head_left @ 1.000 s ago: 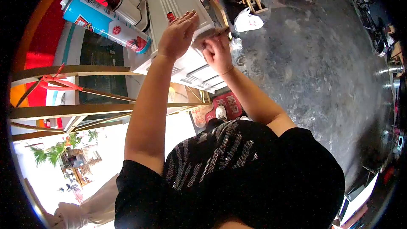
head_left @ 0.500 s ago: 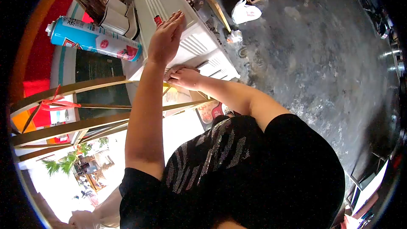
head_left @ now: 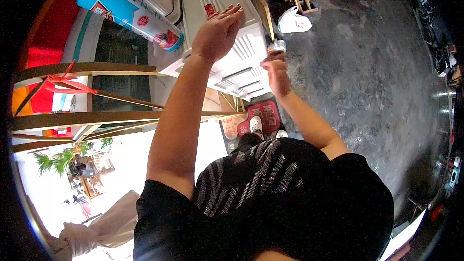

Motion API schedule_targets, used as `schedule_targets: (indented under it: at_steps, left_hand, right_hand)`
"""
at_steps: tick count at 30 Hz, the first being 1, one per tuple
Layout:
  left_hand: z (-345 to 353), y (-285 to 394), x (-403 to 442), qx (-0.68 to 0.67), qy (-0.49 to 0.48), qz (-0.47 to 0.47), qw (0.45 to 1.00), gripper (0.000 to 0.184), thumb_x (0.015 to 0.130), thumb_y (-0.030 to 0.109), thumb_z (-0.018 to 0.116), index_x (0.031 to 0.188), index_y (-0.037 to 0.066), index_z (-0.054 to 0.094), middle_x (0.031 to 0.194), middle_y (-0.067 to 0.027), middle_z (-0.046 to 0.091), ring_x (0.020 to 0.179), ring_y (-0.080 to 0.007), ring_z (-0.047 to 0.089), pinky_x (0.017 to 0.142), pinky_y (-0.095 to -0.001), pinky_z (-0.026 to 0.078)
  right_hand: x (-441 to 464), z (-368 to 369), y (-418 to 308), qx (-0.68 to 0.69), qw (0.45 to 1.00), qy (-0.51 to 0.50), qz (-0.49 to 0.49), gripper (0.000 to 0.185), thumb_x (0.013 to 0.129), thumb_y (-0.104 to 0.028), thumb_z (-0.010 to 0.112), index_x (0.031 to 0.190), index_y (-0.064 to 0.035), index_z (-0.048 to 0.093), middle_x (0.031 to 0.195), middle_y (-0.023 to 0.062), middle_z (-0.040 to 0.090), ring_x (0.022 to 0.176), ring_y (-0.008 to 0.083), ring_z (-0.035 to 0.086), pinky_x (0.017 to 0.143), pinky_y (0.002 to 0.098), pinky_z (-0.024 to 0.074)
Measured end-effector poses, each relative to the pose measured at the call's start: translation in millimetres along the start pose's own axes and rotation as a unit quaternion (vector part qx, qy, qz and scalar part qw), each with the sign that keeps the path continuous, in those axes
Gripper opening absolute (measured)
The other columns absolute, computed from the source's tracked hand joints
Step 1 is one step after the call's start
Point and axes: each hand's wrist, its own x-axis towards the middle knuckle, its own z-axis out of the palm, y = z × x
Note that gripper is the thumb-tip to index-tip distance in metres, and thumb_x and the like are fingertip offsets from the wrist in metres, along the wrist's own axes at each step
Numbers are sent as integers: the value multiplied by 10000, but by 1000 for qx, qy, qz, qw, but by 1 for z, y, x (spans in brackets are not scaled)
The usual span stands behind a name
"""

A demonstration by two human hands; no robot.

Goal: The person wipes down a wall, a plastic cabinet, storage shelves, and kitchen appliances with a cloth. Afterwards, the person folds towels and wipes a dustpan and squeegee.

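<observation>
Right hand [head_left: 278,76] has swung outward, fingers bunched round blurred cloth [head_left: 277,55]; left hand [head_left: 217,36], fingers flat, likely braces drawer cabinet [head_left: 249,43] beneath.

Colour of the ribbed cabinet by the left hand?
White front, greyer top; the cabinet shows best in the head view.

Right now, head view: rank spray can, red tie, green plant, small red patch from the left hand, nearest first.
1. Small red patch: right beside the left hand.
2. Spray can: to the hand's left.
3. Red tie: farther left.
4. Green plant: lower left.
</observation>
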Motion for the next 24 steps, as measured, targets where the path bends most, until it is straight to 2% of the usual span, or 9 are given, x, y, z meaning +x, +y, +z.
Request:
schedule_targets:
  at_steps: [1, 2, 3, 7, 13, 14, 18, 20, 24]
  left_hand:
    - [2, -1, 0, 5, -4, 4, 1000, 332, 1006, 217, 497, 1270, 51, 613, 1361, -144, 585, 1303, -286, 523, 1096, -394, 406]
    - [4, -2, 0, 8, -5, 8, 1000, 336, 1008, 219, 493, 1274, 51, 611, 1363, -146, 583, 1304, -286, 523, 1094, -396, 407]
    - [5, -5, 1, 11, -7, 13, 1000, 339, 1010, 221, 489, 1278, 51, 608, 1365, -148, 581, 1305, -287, 522, 1093, -398, 408]
    - [5, -7, 0, 43, -8, 44, 998, 356, 1017, 233, 478, 1298, 50, 597, 1373, -149, 575, 1303, -290, 524, 1081, -402, 418]
    - [0, 0, 1, -5, -21, 2, 1000, 343, 1004, 201, 489, 1290, 47, 599, 1372, -178, 571, 1303, -309, 525, 1100, -412, 389]
    - [-1, 0, 2, -4, -21, 2, 1000, 340, 1003, 198, 486, 1286, 48, 601, 1369, -179, 572, 1303, -311, 524, 1103, -412, 386]
    - [4, -2, -2, 5, -12, -17, 1000, 340, 994, 206, 503, 1279, 49, 603, 1366, -158, 580, 1304, -306, 524, 1119, -447, 366]
    - [3, 2, -3, -1, 9, -37, 999, 341, 985, 216, 528, 1280, 66, 610, 1363, -150, 586, 1322, -297, 508, 1135, -455, 341]
    - [-2, 18, -2, 105, 34, -125, 986, 381, 974, 262, 516, 1275, 50, 616, 1356, -147, 592, 1360, -329, 460, 1153, -489, 298]
  right_hand:
    - [-7, 27, -5, 83, 991, 54, -86, 90, 832, -6, 637, 909, -55, 635, 892, 103, 660, 850, 235, 640, 801, 370, 511]
    - [14, 23, -44, 176, 978, -95, -59, 73, 859, -30, 621, 926, -60, 615, 888, 93, 652, 838, 231, 624, 825, 380, 504]
    - [7, 39, -55, 125, 962, -223, -95, 105, 881, -42, 612, 982, -69, 623, 878, 77, 652, 843, 223, 617, 857, 381, 495]
    - [4, 76, -69, -79, 938, -216, -259, 405, 934, -200, 577, 1337, -167, 546, 1129, 31, 576, 1031, 209, 573, 912, 383, 483]
    - [-10, 62, -21, -96, 960, -155, -210, 282, 901, -177, 653, 1163, -73, 632, 994, 52, 645, 922, 201, 645, 825, 349, 542]
    - [-1, 48, -20, 62, 982, -157, -78, 255, 903, -151, 636, 1137, -51, 637, 926, 70, 654, 876, 210, 659, 797, 357, 550]
    - [7, -6, -13, -4, 1000, -13, 28, 263, 812, 64, 619, 1059, -1, 557, 970, 160, 629, 938, 300, 647, 787, 393, 522]
    - [24, -30, -11, 250, 955, 23, 156, 202, 960, -69, 587, 1146, -10, 533, 1038, 101, 600, 1008, 204, 609, 836, 332, 511]
    - [116, -90, -77, 273, 953, 95, 88, 296, 1000, -153, 578, 1257, -22, 511, 1160, 115, 575, 1073, 206, 582, 902, 329, 493]
